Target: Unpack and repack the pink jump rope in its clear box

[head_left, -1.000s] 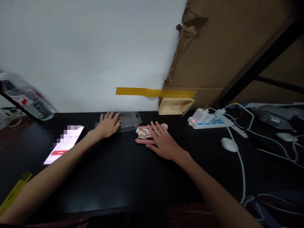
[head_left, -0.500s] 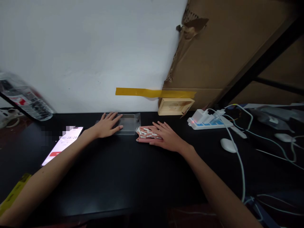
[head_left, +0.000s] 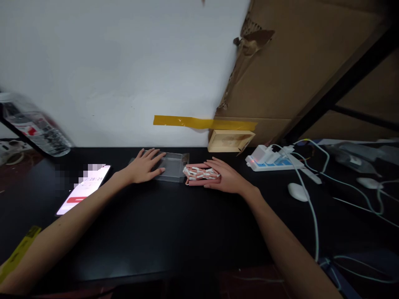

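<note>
My left hand (head_left: 144, 167) lies with fingers spread on the left part of a clear plastic box (head_left: 171, 167), which is on its side with its open end and a raised flap at the right. By that end is a shallow pink box (head_left: 199, 182) filled with several short pink-and-white sticks (head_left: 201, 172). My right hand (head_left: 229, 176) curves around the pink box's right end, thumb along the near side and fingers along the far side. The palm hides that end of the pink box.
A phone (head_left: 84, 189) with a lit timer lies left. A water bottle (head_left: 37, 128) leans behind it. A wooden tray (head_left: 230, 141) stands against the cardboard. To the right are a power strip (head_left: 271, 160), a white mouse-like case (head_left: 297, 192) and loose white cables (head_left: 314, 224).
My right hand has slid from over the sticks to the pink box's right end, uncovering more of them. My left hand stays on the clear box; the view has shifted slightly.
</note>
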Tool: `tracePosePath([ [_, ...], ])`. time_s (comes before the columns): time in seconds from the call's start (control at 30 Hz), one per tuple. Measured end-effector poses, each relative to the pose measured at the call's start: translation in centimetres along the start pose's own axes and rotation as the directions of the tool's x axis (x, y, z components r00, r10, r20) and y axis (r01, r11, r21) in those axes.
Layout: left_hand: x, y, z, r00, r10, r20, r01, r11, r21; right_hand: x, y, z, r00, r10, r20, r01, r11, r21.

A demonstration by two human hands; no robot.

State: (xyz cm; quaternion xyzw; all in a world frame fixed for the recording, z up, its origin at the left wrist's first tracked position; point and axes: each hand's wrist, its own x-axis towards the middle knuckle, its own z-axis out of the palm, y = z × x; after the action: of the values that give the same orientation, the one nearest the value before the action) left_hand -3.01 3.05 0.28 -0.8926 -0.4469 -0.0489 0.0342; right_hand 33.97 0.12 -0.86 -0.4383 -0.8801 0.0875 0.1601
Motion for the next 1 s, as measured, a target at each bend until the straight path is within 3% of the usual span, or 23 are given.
tracePosePath([
  [0.27, 0.0, 0.0, -0.4, 0.997, 0.081, 0.015, -0.081, 0.997, -0.018, 0.2, -0.9, 0.7, 0.997, -0.073, -0.032, 0.073, 0.997, 0.030],
  [0.5, -0.2, 1.4, -0.3, 0.987, 0.160, -0.010, -0.160, 0.987, -0.032, 0.2, -0.3, 0.9, 0.996, 0.085, -0.016, -0.085, 0.996, 0.008],
  [0.67, -0.3, 2.7, 0.4, 0.992, 0.113, -0.055, -0.114, 0.993, -0.031, 0.2, -0.5, 1.3, 0.989, 0.148, -0.011, -0.148, 0.989, -0.007],
  [1.0, -0.4, 5.6, 0.6, 0.996, -0.045, -0.072, 0.044, 0.999, -0.011, 0.5, -1.9, 2.2, 0.997, 0.068, -0.037, -0.067, 0.997, 0.049],
])
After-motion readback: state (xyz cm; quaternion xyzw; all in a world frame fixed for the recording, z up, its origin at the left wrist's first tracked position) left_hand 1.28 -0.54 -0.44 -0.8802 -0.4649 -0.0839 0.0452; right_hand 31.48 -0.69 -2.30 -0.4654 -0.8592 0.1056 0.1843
